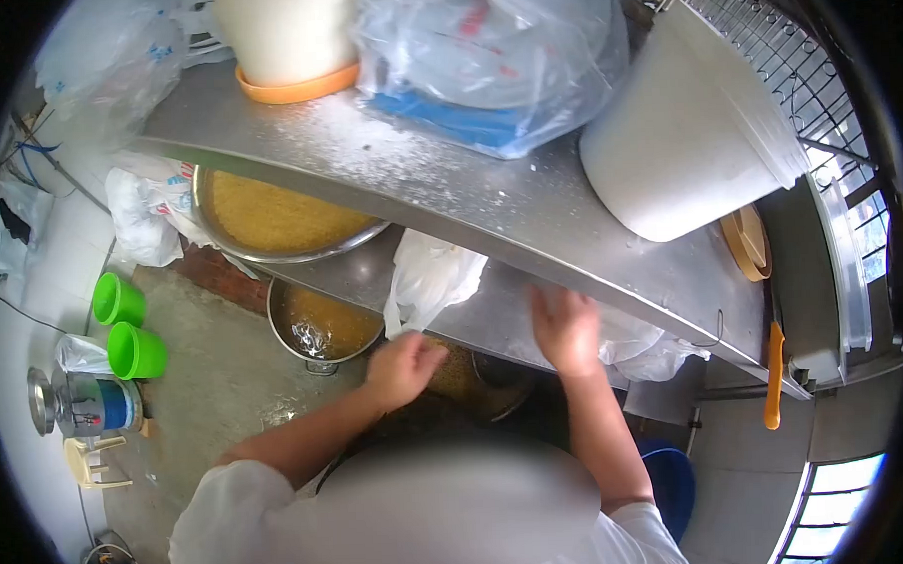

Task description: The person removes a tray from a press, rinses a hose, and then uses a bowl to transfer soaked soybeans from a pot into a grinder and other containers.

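Note:
My left hand [405, 371] is curled just below the front edge of the lower metal shelf [507, 315]. A white plastic bag [433, 273] lies on that shelf, its lower corner hanging right by my left fingers; whether they grip it is hidden. My right hand [567, 330] reaches over the same shelf, fingers stretched out and slightly apart, with nothing visible in it. Beyond its wrist, more clear-white plastic bags [638, 345] lie at the shelf's right. Below my left hand a container of brownish grains [455, 371] shows partly.
The upper metal shelf [449, 198], dusted with white powder, juts out above my hands. It bears a white bucket [690, 124] and a bagged bundle [494, 62]. A wide bowl [280, 213] and a pot [324, 321] stand left. An orange-handled tool [774, 375] hangs right.

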{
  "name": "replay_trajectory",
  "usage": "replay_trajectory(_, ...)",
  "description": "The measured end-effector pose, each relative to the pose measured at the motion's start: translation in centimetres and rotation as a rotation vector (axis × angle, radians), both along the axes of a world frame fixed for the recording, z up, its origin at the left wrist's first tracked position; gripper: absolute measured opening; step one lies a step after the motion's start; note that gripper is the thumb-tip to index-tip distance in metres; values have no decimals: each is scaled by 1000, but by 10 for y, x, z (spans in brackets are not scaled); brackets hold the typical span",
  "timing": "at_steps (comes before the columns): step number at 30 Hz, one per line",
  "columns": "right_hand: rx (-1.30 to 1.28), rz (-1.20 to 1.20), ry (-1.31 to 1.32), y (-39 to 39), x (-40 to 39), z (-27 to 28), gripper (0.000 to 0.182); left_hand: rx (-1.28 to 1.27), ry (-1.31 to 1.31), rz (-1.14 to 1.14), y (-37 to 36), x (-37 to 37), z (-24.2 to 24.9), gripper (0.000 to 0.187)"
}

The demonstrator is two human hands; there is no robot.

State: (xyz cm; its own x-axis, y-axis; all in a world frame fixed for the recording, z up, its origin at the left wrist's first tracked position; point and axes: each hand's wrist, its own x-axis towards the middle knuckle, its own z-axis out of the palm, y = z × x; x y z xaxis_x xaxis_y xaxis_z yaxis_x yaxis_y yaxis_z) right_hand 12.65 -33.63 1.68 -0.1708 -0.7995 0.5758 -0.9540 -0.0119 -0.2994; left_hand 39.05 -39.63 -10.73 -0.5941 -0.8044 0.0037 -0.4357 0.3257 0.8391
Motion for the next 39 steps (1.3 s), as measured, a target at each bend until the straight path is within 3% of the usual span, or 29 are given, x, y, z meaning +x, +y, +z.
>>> replay_trajectory(1,69,20,-64,-20,13,-12,39,-6,-2,4,-9,18,0,43)
replay_trajectory(3,328,-40,-236,-64,41,-25,58,-440,100,326,-28,41,2,57)
replay_trajectory(4,393,-29,-212,-86,53,-25,71,-444,103,331,-39,37,-18,57)
replay_trajectory(5,668,-140,-184,-105,68,-21,79,-471,28,452,-53,22,-58,57)
replay_trajectory(7,587,-93,-148,-137,70,-64,77,220,201,468,-69,-1,-57,63)
replay_trajectory(8,587,-90,-138,-144,68,-81,77,930,442,310,-70,-11,-27,64)
replay_trajectory(9,584,-92,-172,-154,63,-95,75,957,470,153,-67,-19,-6,55)
replay_trajectory(11,560,-107,-225,-169,42,-112,63,862,480,39,-58,-30,26,45)
replay_trajectory(13,378,-81,57,-175,-4,-128,41,140,340,-146,-54,-27,57,35)
replay_trajectory(14,278,-91,200,-178,-27,-135,32,72,346,-163,-57,-13,85,37)
replay_trajectory(15,281,-95,205,-179,-30,-137,32,83,411,-31,-63,-8,79,42)
replay_trajectory(16,237,-29,-94,-180,-36,-142,32,95,472,90,-71,-5,65,47)
replay_trajectory(17,183,31,-394,-180,-44,-151,33,-10,264,199,-100,-15,12,51)
replay_trajectory(18,114,90,-689,-181,-55,-158,34,219,397,336,-113,-22,-11,61)
replay_trajectory(19,32,153,-980,-181,-66,-165,34,114,122,349,-135,-27,-37,73)
replay_trajectory(20,-59,220,-1267,-177,-78,-170,35,-88,35,448,-148,-43,-79,85)
replay_trajectory(21,-63,162,-1239,-171,-81,-164,34,-88,41,419,-154,-48,-82,85)
replay_trajectory(23,-37,-3,-1031,-156,-80,-148,33,304,225,266,-165,-68,-78,91)
replay_trajectory(28,-51,-219,-828,-96,-136,-106,30,79,-99,103,-131,-130,-82,83)
replay_trajectory(29,-50,-258,-794,-80,-150,-98,29,113,34,104,-109,-145,-82,82)
replay_trajectory(30,-52,-298,-761,-64,-163,-90,28,136,-71,52,-100,-174,-106,81)
replay_trajectory(32,-59,-373,-709,-35,-188,-79,27,219,12,-67,-67,-209,-85,74)
replay_trajectory(34,-64,-437,-667,-11,-210,-70,26,105,74,-96,-41,-258,-111,68)
replay_trajectory(36,-74,-482,-648,9,-222,-68,25,18,92,-80,-25,-273,-115,67)
replay_trajectory(39,-103,-534,-649,34,-222,-67,23,88,102,-141,-40,-270,-109,65)
